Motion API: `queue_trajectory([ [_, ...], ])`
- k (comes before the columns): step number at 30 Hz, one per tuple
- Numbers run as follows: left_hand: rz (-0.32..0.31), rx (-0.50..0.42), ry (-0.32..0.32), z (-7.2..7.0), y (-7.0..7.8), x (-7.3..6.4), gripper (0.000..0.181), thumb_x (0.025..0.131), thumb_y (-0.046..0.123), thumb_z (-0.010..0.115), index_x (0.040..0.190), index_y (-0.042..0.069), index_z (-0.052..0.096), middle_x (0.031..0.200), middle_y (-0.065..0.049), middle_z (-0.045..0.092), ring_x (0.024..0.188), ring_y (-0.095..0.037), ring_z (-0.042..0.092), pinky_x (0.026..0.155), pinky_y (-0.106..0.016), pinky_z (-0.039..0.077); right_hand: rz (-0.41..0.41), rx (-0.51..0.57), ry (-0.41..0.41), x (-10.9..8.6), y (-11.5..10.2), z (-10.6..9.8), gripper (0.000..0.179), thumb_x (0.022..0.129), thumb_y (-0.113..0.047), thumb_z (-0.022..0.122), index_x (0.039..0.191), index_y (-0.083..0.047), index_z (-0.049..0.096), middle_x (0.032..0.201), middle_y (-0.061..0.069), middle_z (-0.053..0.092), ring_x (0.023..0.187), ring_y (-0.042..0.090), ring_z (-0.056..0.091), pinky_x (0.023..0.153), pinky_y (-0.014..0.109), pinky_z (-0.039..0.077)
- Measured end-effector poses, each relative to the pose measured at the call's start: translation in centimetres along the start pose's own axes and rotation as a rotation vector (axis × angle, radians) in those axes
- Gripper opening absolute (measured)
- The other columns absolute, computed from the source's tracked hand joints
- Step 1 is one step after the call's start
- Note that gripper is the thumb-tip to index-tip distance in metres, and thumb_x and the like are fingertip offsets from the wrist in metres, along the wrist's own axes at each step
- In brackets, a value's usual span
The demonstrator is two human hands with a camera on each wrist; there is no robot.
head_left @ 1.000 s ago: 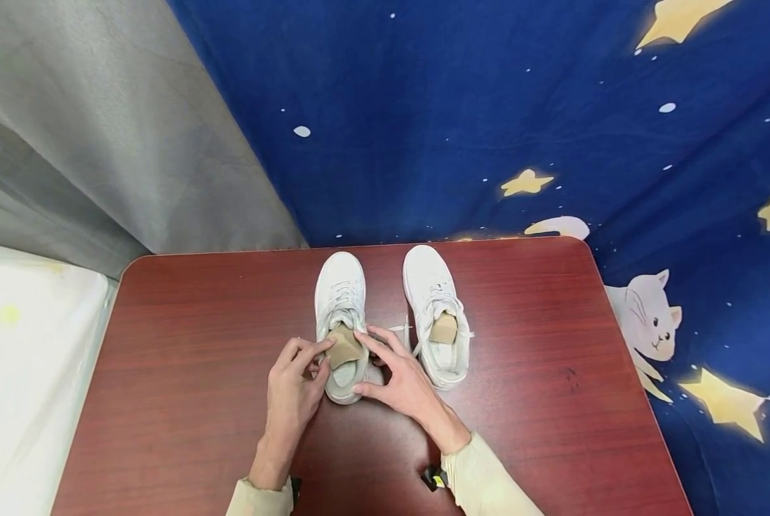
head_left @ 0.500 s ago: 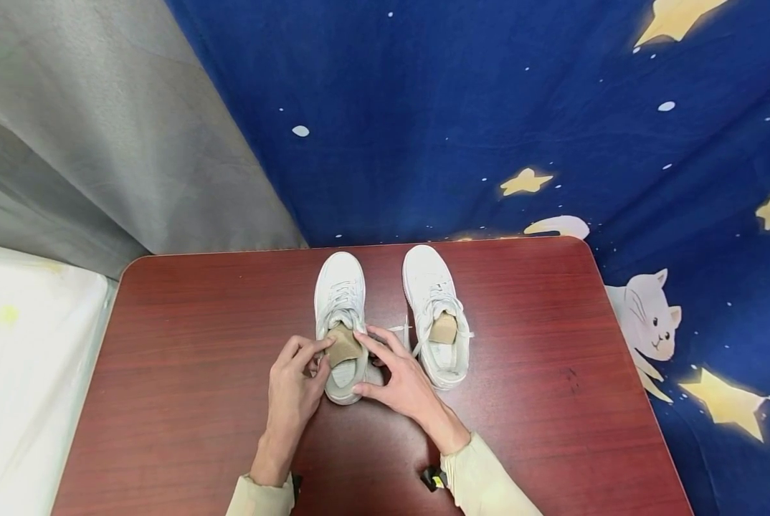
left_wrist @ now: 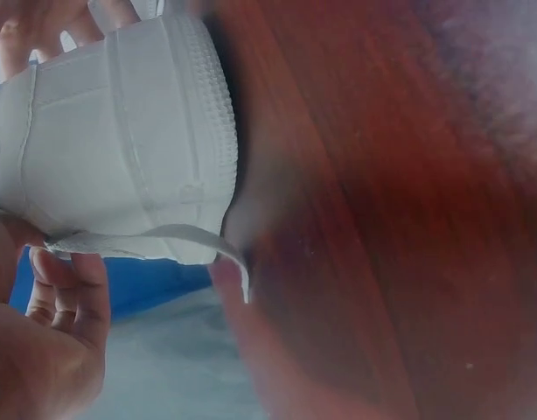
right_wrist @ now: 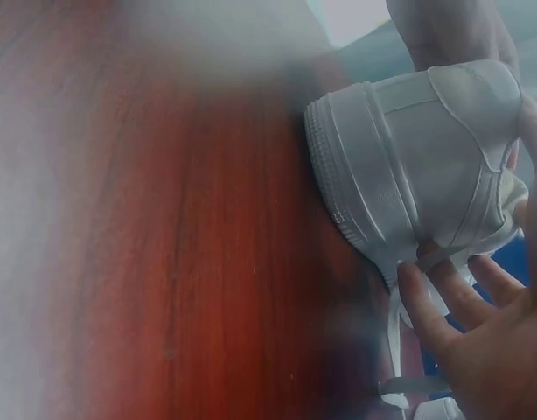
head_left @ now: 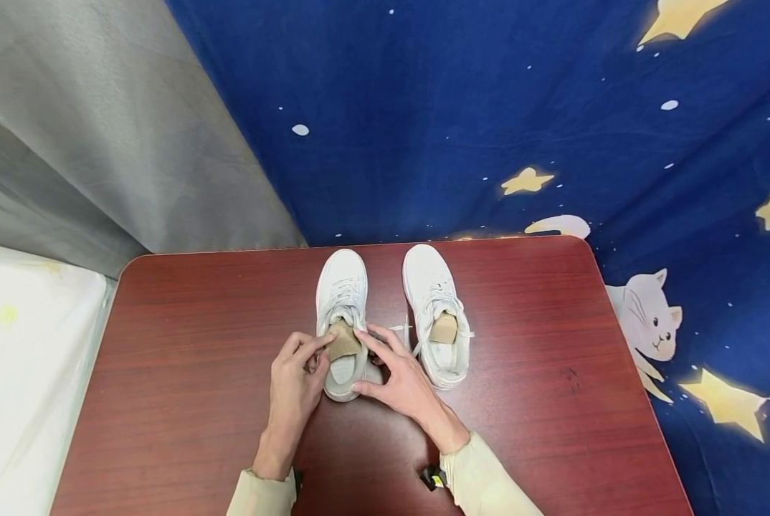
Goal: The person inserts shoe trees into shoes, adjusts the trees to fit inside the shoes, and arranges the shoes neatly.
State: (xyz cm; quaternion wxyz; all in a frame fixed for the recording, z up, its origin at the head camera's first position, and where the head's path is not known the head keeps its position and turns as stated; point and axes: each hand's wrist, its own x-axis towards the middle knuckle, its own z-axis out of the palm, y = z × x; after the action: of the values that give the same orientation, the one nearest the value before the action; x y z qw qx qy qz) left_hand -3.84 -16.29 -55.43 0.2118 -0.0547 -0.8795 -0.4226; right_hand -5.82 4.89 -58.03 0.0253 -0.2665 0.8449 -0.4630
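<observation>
A white lace-up sneaker (head_left: 342, 272) stands on the table, toe away from me, with a tan flap-like piece (head_left: 344, 341) in its opening by the tongue. My left hand (head_left: 295, 380) pinches the left edge of that opening, its index fingertip at the tan piece. A loose shoelace (left_wrist: 181, 234) hangs beside those fingers in the left wrist view. My right hand (head_left: 403, 376) holds the other side, thumb at the heel collar and fingers spread along the outer wall. To the right stands the matching sneaker (head_left: 426, 269), untouched, with its own tan piece (head_left: 444, 328).
The reddish-brown wooden table (head_left: 553, 344) extends to both sides of the shoes. Behind it hang a blue starry curtain (head_left: 424, 129) and a grey curtain (head_left: 101, 129). A white covered surface (head_left: 24, 380) lies at the left.
The left sneaker has shifted very slightly away from me. The tan piece's near edge sits a little farther forward, and my left hand has edged forward too. The right hand is nearly unmoved.
</observation>
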Motion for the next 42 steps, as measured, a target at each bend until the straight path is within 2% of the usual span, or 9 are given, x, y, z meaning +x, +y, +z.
queue_trajectory([
  [4, 0.005, -0.003, 0.001, 0.02, -0.12, 0.28, 0.037, 0.081, -0.007, 0.07, 0.109, 0.015, 0.079, 0.081, 0.004, 0.055, 0.064, -0.008, 0.049, 0.056, -0.012, 0.037, 0.005, -0.022, 0.016, 0.16, -0.06, 0.01, 0.081, 0.082, -0.057, 0.073, 0.152, -0.029, 0.042, 0.153, -0.003, 0.038, 0.125, 0.017, 0.053, 0.097, 0.034, 0.048],
  [11, 0.025, -0.005, 0.011, 0.01, -0.29, 0.28, 0.038, 0.079, -0.009, 0.07, 0.109, 0.015, 0.079, 0.081, 0.003, 0.056, 0.063, -0.008, 0.049, 0.055, -0.013, 0.038, 0.009, -0.021, 0.018, 0.29, -0.14, 0.04, 0.082, 0.08, -0.051, 0.079, 0.151, -0.031, 0.043, 0.152, -0.003, 0.039, 0.125, 0.017, 0.053, 0.097, 0.034, 0.048],
  [20, 0.034, -0.003, 0.002, 0.17, -0.37, 0.32, 0.04, 0.08, -0.01, 0.063, 0.108, 0.014, 0.079, 0.079, 0.003, 0.054, 0.062, -0.006, 0.048, 0.053, -0.013, 0.038, 0.01, -0.017, 0.016, 0.26, -0.12, 0.05, 0.082, 0.08, -0.05, 0.079, 0.151, -0.03, 0.044, 0.152, -0.003, 0.039, 0.125, 0.017, 0.053, 0.097, 0.034, 0.048],
  [33, 0.012, 0.045, 0.0, 0.45, -0.06, 0.46, 0.047, 0.074, -0.015, 0.063, 0.108, 0.014, 0.079, 0.077, 0.001, 0.052, 0.06, -0.009, 0.046, 0.053, -0.014, 0.035, 0.015, -0.016, 0.02, 0.34, -0.12, 0.12, 0.082, 0.079, -0.046, 0.081, 0.151, -0.03, 0.044, 0.152, -0.003, 0.04, 0.123, 0.015, 0.054, 0.096, 0.033, 0.048],
  [42, 0.023, 0.013, -0.001, 0.32, -0.36, 0.27, 0.046, 0.079, -0.011, 0.064, 0.113, 0.015, 0.077, 0.081, 0.001, 0.052, 0.064, -0.008, 0.046, 0.055, -0.015, 0.037, -0.009, 0.004, 0.018, 0.45, -0.13, 0.22, 0.082, 0.08, -0.045, 0.081, 0.151, -0.028, 0.044, 0.152, -0.002, 0.038, 0.124, 0.017, 0.054, 0.097, 0.032, 0.048],
])
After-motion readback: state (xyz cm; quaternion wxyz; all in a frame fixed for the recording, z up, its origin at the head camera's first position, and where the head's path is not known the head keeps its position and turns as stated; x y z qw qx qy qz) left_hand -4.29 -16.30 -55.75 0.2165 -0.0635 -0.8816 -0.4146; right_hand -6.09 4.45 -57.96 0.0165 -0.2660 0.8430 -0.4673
